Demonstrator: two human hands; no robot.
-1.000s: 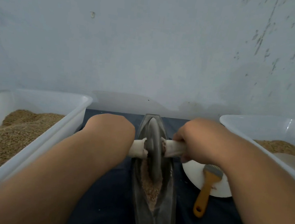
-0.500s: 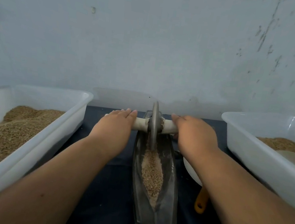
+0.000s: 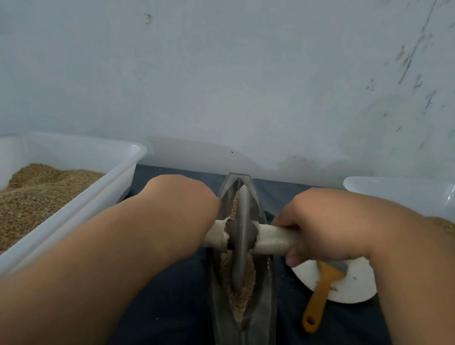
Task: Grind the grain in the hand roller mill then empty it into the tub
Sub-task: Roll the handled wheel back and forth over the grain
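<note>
At 9 o'clock from the mill (image 3: 261,328), the left tub (image 3: 72,210) holds whole grain. The left hand (image 3: 179,203) closes over the handle (image 3: 272,239); its fingers are hidden, so the grip is only my judgement. The wheel (image 3: 240,248) stands upright in the mill, which sits at the centre of the tabletop (image 3: 173,323), probably so that both hands can press equally. Pale crushed grain (image 3: 240,291) lies under the wheel. The right hand (image 3: 328,230) has its fingers (image 3: 293,259) wrapped round the handle. At 3 o'clock a brush (image 3: 320,292) lies on a plate (image 3: 355,288), and beyond them stands the right tub (image 3: 418,193).

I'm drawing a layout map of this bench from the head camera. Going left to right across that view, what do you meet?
In order: left tub of grain → left hand → roller mill → right hand → right tub. The brush and plate overlap the right hand, so they are left out.
</note>
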